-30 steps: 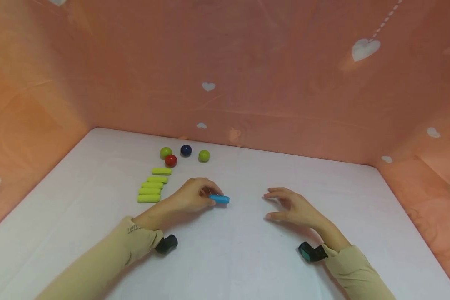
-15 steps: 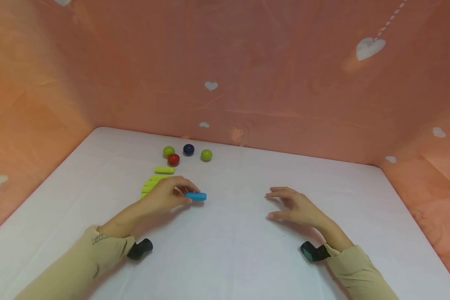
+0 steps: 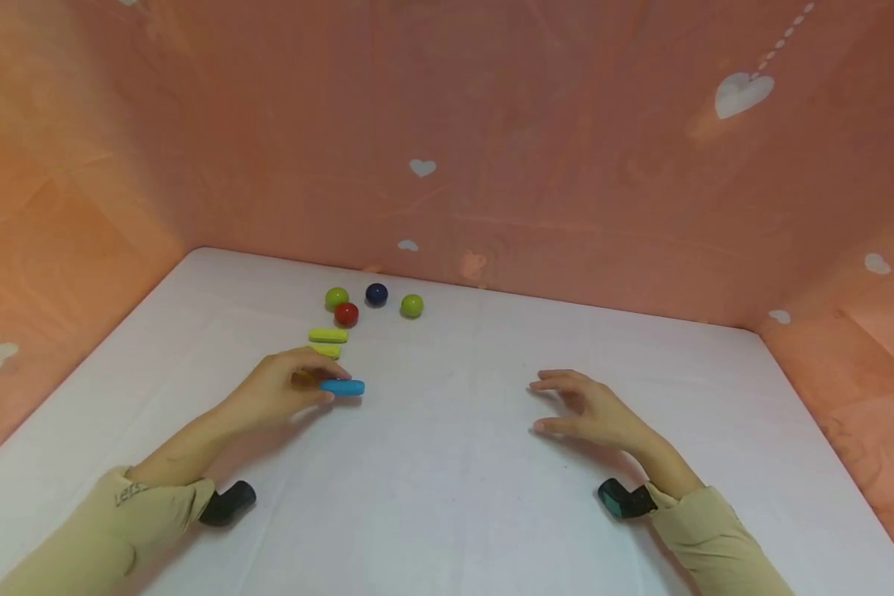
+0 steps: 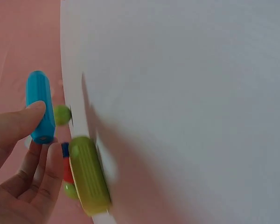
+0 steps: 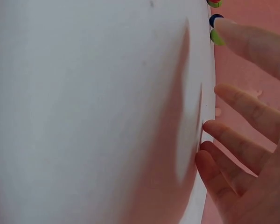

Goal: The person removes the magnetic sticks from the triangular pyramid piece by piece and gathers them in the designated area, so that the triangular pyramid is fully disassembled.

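White table point(image 3: 447, 497): left hand point(image 3: 279, 389) pinches blue bar point(image 3: 342, 386), hiding green bars point(image 3: 328, 335); right hand point(image 3: 592, 414) relaxed.

The left hand point(image 3: 279, 387) reaches far and left, forearm stretched out, thumb and fingers curled in a pinch. The right hand point(image 3: 592, 411) hovers at the right, palm down, fingers spread and relaxed, holding nothing

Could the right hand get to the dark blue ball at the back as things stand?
Probably yes. The right hand hovers open and holds nothing, and the white table between it and the dark blue ball is bare. The left hand, pinching the blue bar, sits off that path.
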Available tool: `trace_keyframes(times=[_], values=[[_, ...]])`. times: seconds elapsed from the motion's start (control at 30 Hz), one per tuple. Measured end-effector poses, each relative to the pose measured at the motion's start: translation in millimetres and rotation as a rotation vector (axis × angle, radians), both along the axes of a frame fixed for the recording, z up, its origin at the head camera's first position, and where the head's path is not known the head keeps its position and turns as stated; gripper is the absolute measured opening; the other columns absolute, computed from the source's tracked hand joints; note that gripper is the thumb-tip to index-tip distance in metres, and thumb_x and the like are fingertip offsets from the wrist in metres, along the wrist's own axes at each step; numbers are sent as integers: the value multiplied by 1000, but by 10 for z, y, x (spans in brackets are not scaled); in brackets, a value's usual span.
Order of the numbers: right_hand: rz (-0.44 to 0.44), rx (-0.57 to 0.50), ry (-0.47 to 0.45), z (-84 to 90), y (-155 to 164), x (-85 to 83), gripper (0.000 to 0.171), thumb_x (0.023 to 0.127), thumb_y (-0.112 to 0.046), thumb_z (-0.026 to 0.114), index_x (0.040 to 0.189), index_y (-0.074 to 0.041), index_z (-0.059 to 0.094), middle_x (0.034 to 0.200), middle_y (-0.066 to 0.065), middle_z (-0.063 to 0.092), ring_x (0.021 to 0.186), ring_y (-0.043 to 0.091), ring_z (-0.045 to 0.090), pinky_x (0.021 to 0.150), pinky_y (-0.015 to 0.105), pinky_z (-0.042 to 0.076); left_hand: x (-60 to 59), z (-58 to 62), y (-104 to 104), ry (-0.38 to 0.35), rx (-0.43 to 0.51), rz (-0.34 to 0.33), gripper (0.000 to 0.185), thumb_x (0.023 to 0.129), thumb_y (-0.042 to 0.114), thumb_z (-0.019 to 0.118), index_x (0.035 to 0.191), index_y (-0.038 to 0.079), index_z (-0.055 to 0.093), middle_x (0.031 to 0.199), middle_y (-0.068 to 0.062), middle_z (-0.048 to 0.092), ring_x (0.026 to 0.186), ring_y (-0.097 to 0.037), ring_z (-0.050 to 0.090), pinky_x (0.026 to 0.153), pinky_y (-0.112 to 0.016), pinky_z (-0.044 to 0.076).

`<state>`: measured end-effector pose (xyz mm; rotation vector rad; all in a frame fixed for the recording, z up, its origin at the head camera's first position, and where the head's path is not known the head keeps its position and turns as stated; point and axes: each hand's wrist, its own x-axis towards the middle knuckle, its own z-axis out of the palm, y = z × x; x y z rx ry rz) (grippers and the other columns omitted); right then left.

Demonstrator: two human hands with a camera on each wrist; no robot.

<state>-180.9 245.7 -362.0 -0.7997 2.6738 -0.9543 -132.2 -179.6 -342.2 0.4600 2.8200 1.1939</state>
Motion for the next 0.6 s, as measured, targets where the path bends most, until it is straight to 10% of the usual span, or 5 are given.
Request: trace_keyframes(times=[0.6], values=[[11, 13, 19, -1, -23, -21, 51, 79, -31, 78, 123, -9, 64, 137, 17, 53, 131, 38, 43, 106, 58, 34, 140, 2, -283, 8, -36, 84, 24, 81, 3, 73, 105, 7, 72, 101, -7, 65, 95, -24, 58, 77, -22, 51]])
